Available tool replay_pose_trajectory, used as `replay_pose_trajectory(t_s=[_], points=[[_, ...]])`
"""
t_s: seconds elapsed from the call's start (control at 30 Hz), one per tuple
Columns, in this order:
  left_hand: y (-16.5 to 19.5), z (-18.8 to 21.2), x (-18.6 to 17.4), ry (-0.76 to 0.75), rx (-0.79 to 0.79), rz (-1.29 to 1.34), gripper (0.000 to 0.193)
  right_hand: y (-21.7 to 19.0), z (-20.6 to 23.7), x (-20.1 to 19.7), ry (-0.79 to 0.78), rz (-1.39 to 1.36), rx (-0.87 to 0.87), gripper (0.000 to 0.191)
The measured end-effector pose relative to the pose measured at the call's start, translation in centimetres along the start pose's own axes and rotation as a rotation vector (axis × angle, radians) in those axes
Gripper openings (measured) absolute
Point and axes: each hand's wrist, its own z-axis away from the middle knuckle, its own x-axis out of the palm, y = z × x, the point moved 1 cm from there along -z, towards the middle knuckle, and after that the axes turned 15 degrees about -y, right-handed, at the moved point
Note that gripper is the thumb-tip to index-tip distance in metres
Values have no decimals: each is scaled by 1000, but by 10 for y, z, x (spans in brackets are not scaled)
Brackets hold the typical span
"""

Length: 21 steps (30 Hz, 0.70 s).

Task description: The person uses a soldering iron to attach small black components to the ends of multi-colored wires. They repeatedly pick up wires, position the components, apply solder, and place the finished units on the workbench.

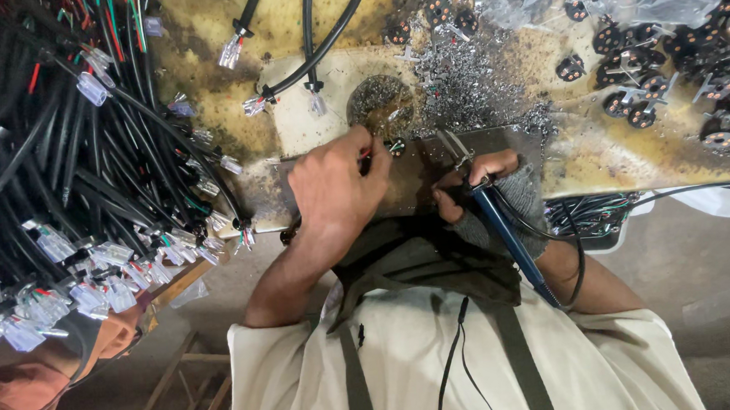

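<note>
We see the left hand (334,186) curled tight at the scorched workbench (206,96) edge, fingers pinching a small black connector (394,147) — the fingerless-gloved right hand (486,189) just beside it, closed around a blue soldering iron (506,238). Bundled black cables (59,181) lie left.

The person wears a cream short-sleeved shirt (442,361) at the bottom centre of the frame, crossed by dark olive apron straps (355,383), with a grey fingerless knit glove (521,200) on the right hand (482,191) and the left hand (334,186) bare.
</note>
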Motion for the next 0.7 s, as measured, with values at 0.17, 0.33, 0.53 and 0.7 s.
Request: replay_pose_trajectory(t_s=[0.17,0.33,0.53,0.7], points=[[-4,16,8,-258,175,161,15,3,9,-2,-103,-443,-37,44],[1,38,32,-16,233,279,13,15,6,10,-162,-321,255,45],[-3,48,55,170,286,192,5,30,9,24,-377,-1585,489,37],[4,51,49,101,350,384,8,40,29,29,-250,-1605,406,37]])
